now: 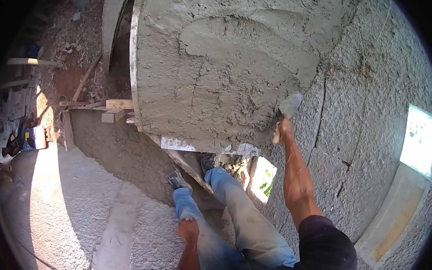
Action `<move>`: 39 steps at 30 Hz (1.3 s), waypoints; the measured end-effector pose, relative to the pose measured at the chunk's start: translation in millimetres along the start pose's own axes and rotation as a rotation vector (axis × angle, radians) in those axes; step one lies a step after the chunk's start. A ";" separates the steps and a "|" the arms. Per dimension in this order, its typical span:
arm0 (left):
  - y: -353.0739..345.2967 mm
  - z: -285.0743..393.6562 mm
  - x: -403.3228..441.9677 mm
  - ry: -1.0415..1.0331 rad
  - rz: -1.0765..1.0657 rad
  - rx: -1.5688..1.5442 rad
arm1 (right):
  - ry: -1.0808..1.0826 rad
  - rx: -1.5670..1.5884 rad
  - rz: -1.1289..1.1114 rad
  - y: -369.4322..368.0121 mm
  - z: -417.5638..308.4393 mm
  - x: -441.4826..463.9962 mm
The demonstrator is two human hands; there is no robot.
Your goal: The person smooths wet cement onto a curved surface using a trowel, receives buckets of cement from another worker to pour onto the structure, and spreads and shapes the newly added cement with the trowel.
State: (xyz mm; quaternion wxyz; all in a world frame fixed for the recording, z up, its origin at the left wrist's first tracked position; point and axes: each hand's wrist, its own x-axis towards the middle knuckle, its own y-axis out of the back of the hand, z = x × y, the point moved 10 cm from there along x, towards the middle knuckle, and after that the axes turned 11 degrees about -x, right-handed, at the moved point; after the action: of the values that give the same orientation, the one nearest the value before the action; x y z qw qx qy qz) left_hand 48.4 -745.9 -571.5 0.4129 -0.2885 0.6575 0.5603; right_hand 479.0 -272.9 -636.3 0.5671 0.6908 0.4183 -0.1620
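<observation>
My right hand (pixel 284 130) is closed round the handle of a trowel (pixel 290 104). The trowel's blade lies at the right edge of the wet grey mortar (pixel 232 71), where it meets the rough wall. My left hand (pixel 188 229) rests on my left leg, over the blue jeans (pixel 203 237); its fingers are partly hidden and their pose is unclear. The mortar is spread over a broad slab with ridges and smoother patches, and its lower edge is above my knees.
A wooden board (pixel 135 66) edges the mortar on the left. Wood blocks (pixel 119 104) lie beside it. A slanting plank (pixel 191 170) is near my feet. At the far left a person (pixel 13 144) is partly visible. A bright window opening (pixel 417 136) is at the right.
</observation>
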 end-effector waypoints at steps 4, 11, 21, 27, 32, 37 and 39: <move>-13.7 -1.9 6.1 0.010 -0.016 -0.007 | -0.024 0.451 -0.586 -191.6 -11.3 -130.8; 4.2 5.7 3.8 0.000 -0.019 0.008 | 0.816 -0.780 -0.143 -249.3 -35.6 -201.3; -4.1 -5.6 9.4 0.028 -0.032 0.001 | -0.256 0.391 -0.167 -93.0 197.4 -14.4; -15.8 -5.9 11.4 -0.092 -0.011 0.010 | -0.417 0.910 -0.694 -274.4 126.1 -163.7; 10.9 8.1 4.9 0.083 -0.090 0.015 | -0.399 0.577 -0.840 -389.3 133.6 -279.2; 10.9 11.3 15.7 0.031 -0.063 0.014 | 0.608 -0.593 -0.326 -343.8 93.9 -274.3; 10.7 14.0 12.4 0.007 -0.062 0.040 | 0.729 -0.972 -0.288 -295.4 87.2 -233.5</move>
State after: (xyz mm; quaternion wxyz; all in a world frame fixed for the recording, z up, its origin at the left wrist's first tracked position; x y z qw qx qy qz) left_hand 36.5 -729.0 -577.4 0.4334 -0.3026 0.6609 0.5327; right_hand 136.3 -443.1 -691.1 0.6098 0.3015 0.6997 0.2184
